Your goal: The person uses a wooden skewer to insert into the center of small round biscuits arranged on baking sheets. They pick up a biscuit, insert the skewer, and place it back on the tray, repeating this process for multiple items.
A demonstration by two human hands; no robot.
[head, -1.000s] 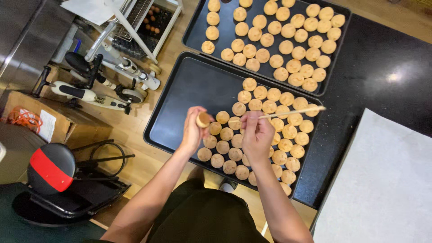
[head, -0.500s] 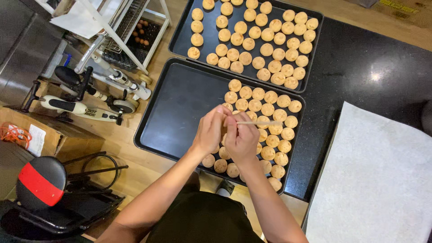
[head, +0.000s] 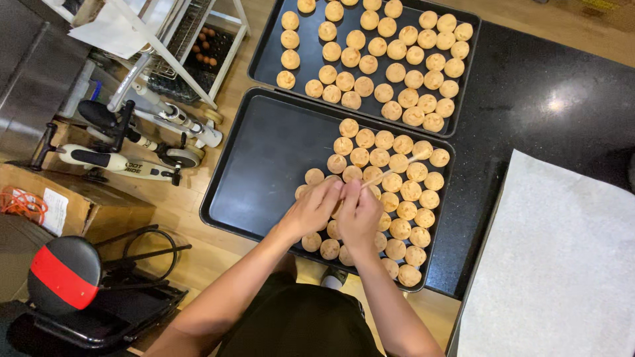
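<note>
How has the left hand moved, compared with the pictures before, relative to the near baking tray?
Yes. The left hand has gone rightward over the near tray, closing on the right hand and the wooden stick, among the dough balls.

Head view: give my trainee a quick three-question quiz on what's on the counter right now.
1. True or false: the near tray is full of dough balls from edge to edge.
2. What does the right hand hold? A) a thin wooden stick B) a spoon C) a knife
3. Where does the white sheet lie, seen from the person?

Key:
1. False. Its left part is bare; the balls sit on the right part.
2. A, the stick, slanting over the balls, with the left hand close beside.
3. To the right, on the dark counter.
</note>
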